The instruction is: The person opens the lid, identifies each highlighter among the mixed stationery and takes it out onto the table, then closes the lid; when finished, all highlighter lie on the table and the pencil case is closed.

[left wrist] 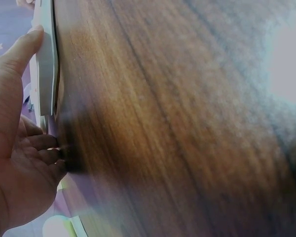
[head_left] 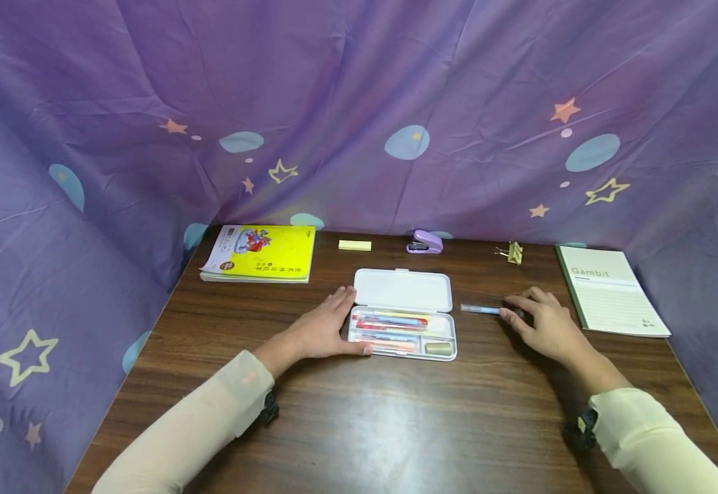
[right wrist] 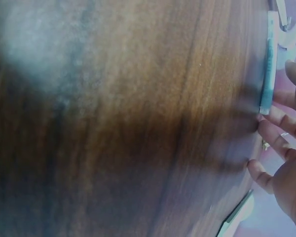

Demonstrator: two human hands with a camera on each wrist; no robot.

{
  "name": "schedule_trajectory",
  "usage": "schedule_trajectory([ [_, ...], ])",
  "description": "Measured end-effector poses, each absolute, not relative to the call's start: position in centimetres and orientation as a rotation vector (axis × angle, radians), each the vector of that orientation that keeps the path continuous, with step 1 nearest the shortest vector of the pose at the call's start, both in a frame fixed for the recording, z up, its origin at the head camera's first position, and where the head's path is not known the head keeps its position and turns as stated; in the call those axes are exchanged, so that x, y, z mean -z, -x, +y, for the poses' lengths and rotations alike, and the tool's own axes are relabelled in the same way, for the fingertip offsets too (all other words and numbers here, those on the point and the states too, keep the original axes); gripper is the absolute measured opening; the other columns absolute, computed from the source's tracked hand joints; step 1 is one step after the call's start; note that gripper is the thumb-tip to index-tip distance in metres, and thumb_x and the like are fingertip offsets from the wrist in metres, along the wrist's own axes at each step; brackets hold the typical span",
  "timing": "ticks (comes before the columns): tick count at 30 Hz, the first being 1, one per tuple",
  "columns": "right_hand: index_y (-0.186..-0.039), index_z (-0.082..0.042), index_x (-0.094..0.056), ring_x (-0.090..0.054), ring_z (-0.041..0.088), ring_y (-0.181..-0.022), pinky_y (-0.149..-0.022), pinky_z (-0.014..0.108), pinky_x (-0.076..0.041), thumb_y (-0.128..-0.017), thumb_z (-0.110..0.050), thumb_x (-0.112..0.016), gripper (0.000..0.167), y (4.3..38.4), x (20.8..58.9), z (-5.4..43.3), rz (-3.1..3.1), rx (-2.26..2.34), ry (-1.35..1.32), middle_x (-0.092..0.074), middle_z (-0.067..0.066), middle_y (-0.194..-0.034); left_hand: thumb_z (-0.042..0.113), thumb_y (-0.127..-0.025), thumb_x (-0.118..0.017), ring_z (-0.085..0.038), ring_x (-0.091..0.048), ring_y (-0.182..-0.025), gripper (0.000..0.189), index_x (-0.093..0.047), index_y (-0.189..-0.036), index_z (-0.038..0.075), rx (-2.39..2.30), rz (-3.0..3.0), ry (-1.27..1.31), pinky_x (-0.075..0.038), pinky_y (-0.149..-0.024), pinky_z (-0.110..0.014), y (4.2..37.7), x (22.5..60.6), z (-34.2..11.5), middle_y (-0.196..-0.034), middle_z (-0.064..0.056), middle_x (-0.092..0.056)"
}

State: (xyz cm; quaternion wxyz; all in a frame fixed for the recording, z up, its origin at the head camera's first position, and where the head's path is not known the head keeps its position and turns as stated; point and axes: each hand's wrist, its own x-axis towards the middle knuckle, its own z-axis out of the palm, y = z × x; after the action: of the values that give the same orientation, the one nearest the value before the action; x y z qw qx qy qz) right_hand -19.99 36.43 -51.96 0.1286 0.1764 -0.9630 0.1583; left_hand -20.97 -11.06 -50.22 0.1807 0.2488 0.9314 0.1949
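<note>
A white pencil case [head_left: 403, 291] lies with its lid folded back, holding several pens [head_left: 392, 322] and a small olive-coloured block [head_left: 438, 348]. My left hand [head_left: 318, 329] rests at the case's left side, thumb along the front edge, the other fingers extended beside the lid. Right of the case lies a light-blue pen [head_left: 481, 309]. My right hand [head_left: 547, 326] is over the pen's right end, fingertips down around it. In the right wrist view the thumb [right wrist: 293, 71] stands apart from the pen [right wrist: 269, 64]; whether the other fingers touch it is hard to tell.
Along the back of the wooden table stand a yellow book [head_left: 272, 254], a pale yellow strip [head_left: 355, 245], a purple stapler [head_left: 425, 242] and a gold binder clip [head_left: 515, 253]. A notebook [head_left: 615, 295] lies at the right. Purple curtains [head_left: 359, 103] enclose the table.
</note>
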Motion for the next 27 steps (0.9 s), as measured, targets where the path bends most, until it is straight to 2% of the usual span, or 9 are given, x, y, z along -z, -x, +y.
schedule_trajectory([
  [9,-0.13,-0.005,-0.078,-0.066,0.044,-0.104,-0.062,0.057,-0.05,-0.101,-0.03,-0.081,0.039,20.0,52.1,36.3,-2.798,-0.46,-0.519,-0.07,0.016,-0.112,0.081,-0.091,-0.071,-0.029,-0.006,-0.176,0.131,-0.008,-0.178,0.006,-0.551,2.634,-0.708,-0.019,-0.142,-0.047,21.0,50.2,-11.1,-0.188,-0.013,-0.006],
  [17,-0.138,-0.006,-0.074,-0.064,0.039,-0.099,-0.061,0.056,-0.051,-0.103,-0.03,-0.078,0.043,20.2,51.3,35.2,-2.859,-0.488,-0.51,-0.069,0.016,-0.111,0.083,-0.091,-0.069,-0.028,-0.005,-0.176,0.131,-0.006,-0.178,0.007,-0.517,2.644,-0.714,-0.019,-0.142,-0.045,21.2,50.5,-11.2,-0.188,-0.012,-0.004],
  [21,-0.143,-0.007,-0.071,-0.065,0.04,-0.104,-0.068,0.059,-0.051,-0.105,-0.032,-0.076,0.046,20.2,50.8,33.4,-2.903,-0.509,-0.549,-0.067,0.017,-0.116,0.084,-0.091,-0.068,-0.027,-0.005,-0.176,0.132,-0.006,-0.178,0.008,-0.515,2.641,-0.71,-0.019,-0.142,-0.045,21.2,50.5,-11.2,-0.188,-0.011,-0.004],
  [27,-0.147,-0.009,-0.069,-0.064,0.043,-0.119,-0.083,0.07,-0.052,-0.107,-0.033,-0.074,0.047,20.3,50.0,29.9,-2.927,-0.53,-0.626,-0.067,0.015,-0.125,0.083,-0.091,-0.069,-0.028,-0.006,-0.176,0.131,-0.008,-0.178,0.007,-0.52,2.644,-0.719,-0.019,-0.142,-0.046,21.2,50.4,-11.1,-0.188,-0.013,-0.006],
])
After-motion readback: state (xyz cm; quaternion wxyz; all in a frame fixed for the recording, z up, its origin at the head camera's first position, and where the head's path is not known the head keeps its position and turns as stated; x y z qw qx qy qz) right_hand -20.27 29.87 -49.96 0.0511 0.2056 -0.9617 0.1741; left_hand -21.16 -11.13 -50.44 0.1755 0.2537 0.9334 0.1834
